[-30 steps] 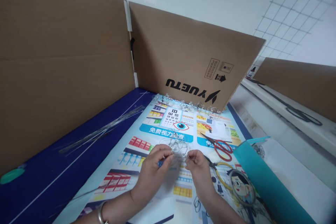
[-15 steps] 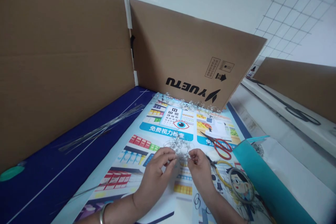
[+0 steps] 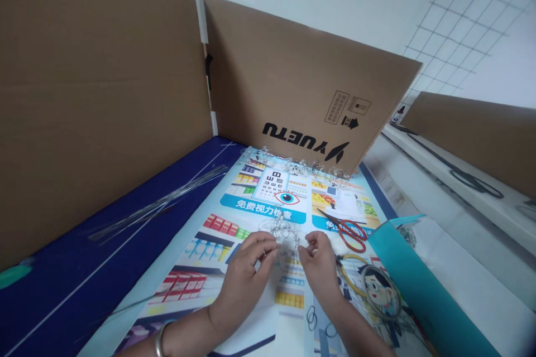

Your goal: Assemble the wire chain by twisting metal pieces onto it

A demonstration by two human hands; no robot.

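Observation:
A tangled piece of thin silvery wire, shaped in loops, is held up over the printed poster sheet in the middle. My left hand pinches the wire's left side between thumb and fingertips. On the other side, my right hand is closed with thumb and index finger together at the wire's right edge. The strands are too fine to trace fully. Red-handled scissors lie just beyond my right hand. Beside that hand is a tool with yellow handles, partly hidden.
A cardboard wall stands behind, with a row of small wire pieces along its foot. Straight wires lie on the blue cloth at left. At right are a round coil, black loops and a teal-sided box.
My right hand has shifted slightly, its index finger and thumb a little differently bent at the wire. My left hand stays pinched. The whole view has drifted a little.

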